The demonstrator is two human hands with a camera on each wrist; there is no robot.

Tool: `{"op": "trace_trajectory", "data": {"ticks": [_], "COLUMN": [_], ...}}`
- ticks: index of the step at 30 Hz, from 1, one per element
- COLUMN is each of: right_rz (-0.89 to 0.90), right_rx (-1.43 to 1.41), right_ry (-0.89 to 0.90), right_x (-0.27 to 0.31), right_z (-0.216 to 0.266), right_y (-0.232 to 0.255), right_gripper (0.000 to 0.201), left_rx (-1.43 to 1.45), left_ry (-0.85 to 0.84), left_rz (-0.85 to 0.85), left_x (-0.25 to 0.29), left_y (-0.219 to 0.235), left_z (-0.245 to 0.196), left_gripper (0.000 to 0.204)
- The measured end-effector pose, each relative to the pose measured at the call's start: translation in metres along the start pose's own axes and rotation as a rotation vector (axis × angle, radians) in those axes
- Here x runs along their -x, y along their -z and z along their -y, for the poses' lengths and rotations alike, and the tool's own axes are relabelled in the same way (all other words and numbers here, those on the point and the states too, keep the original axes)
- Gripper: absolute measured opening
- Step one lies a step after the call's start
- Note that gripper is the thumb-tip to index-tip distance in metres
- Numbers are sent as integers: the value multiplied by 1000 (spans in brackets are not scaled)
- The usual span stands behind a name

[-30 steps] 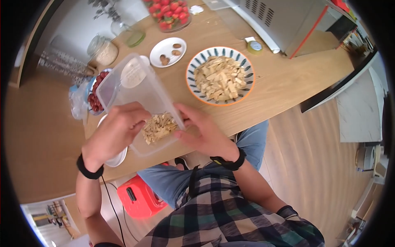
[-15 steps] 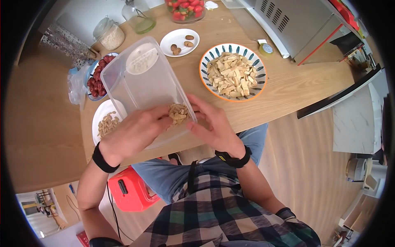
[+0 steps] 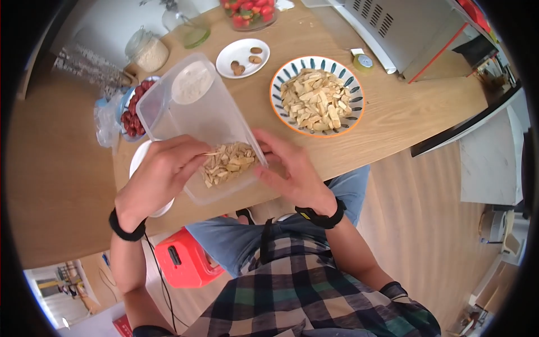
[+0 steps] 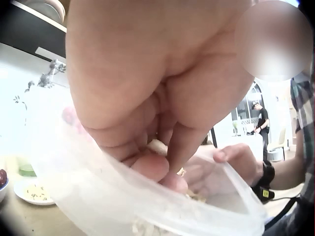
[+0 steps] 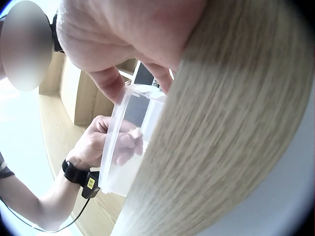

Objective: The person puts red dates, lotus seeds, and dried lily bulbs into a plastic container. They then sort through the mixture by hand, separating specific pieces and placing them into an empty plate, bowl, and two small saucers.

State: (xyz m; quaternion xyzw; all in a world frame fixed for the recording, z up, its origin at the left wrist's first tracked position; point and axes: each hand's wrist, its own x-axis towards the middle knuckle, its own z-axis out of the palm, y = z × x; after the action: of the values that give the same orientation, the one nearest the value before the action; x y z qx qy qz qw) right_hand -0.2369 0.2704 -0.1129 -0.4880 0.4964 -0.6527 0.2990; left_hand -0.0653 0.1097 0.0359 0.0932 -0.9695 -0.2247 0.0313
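A clear plastic box (image 3: 219, 106) is tilted at the table's front edge, with pale dried slices (image 3: 229, 163) gathered at its near end. The left hand (image 3: 163, 177) reaches over the box's left side and pinches a thin pale slice (image 3: 209, 153) above the pile. In the left wrist view, its curled fingertips (image 4: 150, 167) are inside the box. The right hand (image 3: 292, 171) holds the box's right wall, thumb on the near side; the right wrist view shows the fingers (image 5: 109, 84) at the rim (image 5: 115, 132).
A patterned bowl of pale slices (image 3: 355, 95) stands right of the box. Behind are a small plate with nuts (image 3: 224, 54), a glass jar (image 3: 147, 53) and a container of strawberries (image 3: 250, 14). Left are red dried fruit (image 3: 133, 109) and a white plate (image 3: 137, 157); a metal appliance (image 3: 415, 33) is back right.
The left hand has risen out of the slices and drawn back to the left, now pinching a piece. More of the pile shows. The right hand keeps its hold on the box.
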Motion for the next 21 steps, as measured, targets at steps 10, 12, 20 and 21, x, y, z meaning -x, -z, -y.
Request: {"op": "trace_trajectory", "data": {"ticks": [10, 12, 20, 21], "right_rz": [45, 21, 67, 28], "right_rx": [1, 22, 33, 45], "right_ry": [-91, -38, -69, -2], "right_x": [1, 2, 1, 1], "right_z": [11, 6, 10, 7], "right_y": [3, 1, 7, 5], "right_gripper": [65, 64, 66, 64], "left_rx": [294, 203, 230, 253], "left_ry": [101, 56, -76, -107], "left_rz": [58, 104, 123, 63], "left_x": [-112, -144, -186, -180], "left_y": [30, 17, -11, -7], "left_z": [-40, -43, -30, -29], "left_gripper": [21, 23, 29, 29]}}
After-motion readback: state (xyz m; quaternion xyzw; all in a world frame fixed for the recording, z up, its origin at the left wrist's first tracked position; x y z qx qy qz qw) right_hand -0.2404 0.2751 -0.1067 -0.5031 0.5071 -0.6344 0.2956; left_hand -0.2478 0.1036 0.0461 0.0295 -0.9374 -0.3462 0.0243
